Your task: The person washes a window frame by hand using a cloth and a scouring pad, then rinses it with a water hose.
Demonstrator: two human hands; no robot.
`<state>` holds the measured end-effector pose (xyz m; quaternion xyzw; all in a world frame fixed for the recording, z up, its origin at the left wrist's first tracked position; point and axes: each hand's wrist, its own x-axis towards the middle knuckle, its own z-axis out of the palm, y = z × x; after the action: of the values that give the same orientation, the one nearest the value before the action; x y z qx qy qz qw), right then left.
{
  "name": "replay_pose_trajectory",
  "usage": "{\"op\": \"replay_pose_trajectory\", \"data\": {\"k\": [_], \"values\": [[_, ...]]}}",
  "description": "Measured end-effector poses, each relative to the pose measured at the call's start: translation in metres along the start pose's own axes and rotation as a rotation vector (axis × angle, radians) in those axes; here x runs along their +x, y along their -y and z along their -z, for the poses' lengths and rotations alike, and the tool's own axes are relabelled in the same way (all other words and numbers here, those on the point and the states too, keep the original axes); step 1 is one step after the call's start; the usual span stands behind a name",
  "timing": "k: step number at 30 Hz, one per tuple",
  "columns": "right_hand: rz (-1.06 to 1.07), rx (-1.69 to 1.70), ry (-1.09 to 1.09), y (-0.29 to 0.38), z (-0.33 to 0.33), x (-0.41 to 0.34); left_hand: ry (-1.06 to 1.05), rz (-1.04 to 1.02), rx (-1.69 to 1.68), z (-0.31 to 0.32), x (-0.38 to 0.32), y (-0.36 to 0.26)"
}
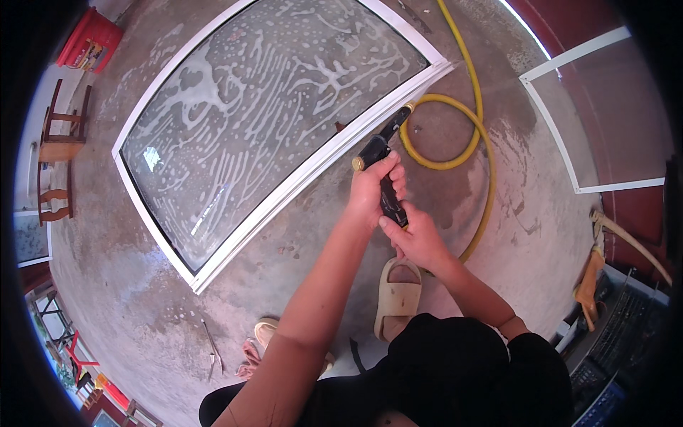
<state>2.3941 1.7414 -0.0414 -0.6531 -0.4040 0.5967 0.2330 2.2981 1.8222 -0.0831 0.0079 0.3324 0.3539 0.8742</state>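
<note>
Both my hands are on a black hose spray gun (378, 150) with brass-coloured ends. My left hand (376, 187) grips it around the upper handle. Just below, at the handle's bottom, my right hand (415, 232) holds the lower end, where a bit of yellow shows. Ahead of me a white-framed glass window panel (267, 107) lies low over the concrete floor, its glass streaked with white suds. The gun's long barrel lies beside the frame's near edge. A yellow hose (488, 176) loops on the floor to the right and runs back towards my right forearm.
A red bucket (98, 40) and a wooden chair (61, 144) stand at the left. A white-framed screen panel (603, 117) is at the right, above a wooden-handled tool (629, 235). Near my sandals (403, 293) lie a pink cloth (249, 360) and thin metal tools (213, 349).
</note>
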Motion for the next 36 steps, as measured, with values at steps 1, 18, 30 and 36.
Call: {"op": "replay_pose_trajectory", "data": {"k": [1,18,30,36], "values": [[0.009,-0.007,-0.007,0.002,0.002,0.0,0.014,-0.007,-0.013,0.0,0.001,0.0],[0.032,-0.031,-0.026,0.008,0.001,0.002,0.038,0.007,-0.012,-0.006,0.003,-0.008],[0.132,-0.237,0.049,0.013,-0.008,0.008,-0.025,-0.202,-0.015,0.003,-0.022,-0.018],[0.2,-0.259,0.093,0.022,-0.019,0.014,-0.045,-0.308,-0.092,0.011,-0.035,-0.028]]}}
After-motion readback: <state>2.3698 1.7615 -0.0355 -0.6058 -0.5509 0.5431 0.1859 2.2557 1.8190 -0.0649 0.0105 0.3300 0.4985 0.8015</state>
